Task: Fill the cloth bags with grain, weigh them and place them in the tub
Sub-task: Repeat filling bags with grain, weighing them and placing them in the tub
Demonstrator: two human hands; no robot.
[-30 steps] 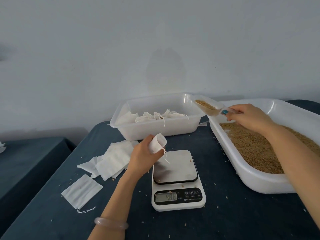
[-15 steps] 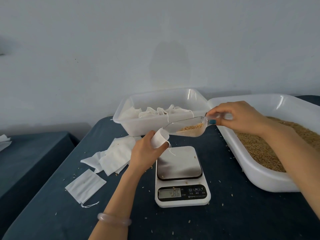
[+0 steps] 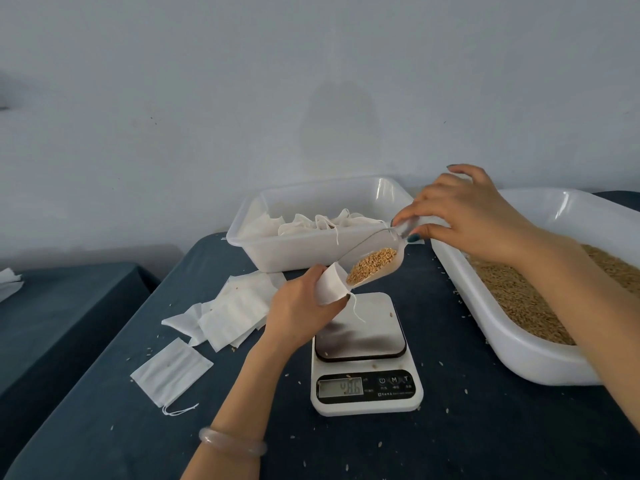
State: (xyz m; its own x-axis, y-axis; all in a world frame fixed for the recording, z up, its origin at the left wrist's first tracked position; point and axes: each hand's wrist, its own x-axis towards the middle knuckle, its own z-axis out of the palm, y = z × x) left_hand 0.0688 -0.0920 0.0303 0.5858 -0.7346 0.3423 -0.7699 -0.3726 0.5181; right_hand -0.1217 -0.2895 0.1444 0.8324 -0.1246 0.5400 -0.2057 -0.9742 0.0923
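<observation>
Tipped steeper since half a second ago, the scoop (image 3: 374, 265) now meets the mouth of the bag (image 3: 330, 284) above the scale (image 3: 363, 358). The right hand (image 3: 474, 216) pinches its handle; the left hand (image 3: 301, 306) grips the bag open. Filling is in hand; next likely needs a slow tilt. Behind the scale stands the tub (image 3: 294, 251), right of it the grain tray (image 3: 519, 358); most room lies in front.

Dark blue table (image 3: 485, 427) — flecked with loose grains (image 3: 347, 466)
Scale (image 3: 365, 358) at centre; clear tub (image 3: 311, 252) at 12 o'clock, white grain tray (image 3: 519, 355) at 3, heap of empty cloth bags (image 3: 235, 306) at 10 — one single bag (image 3: 171, 370) at 8.
</observation>
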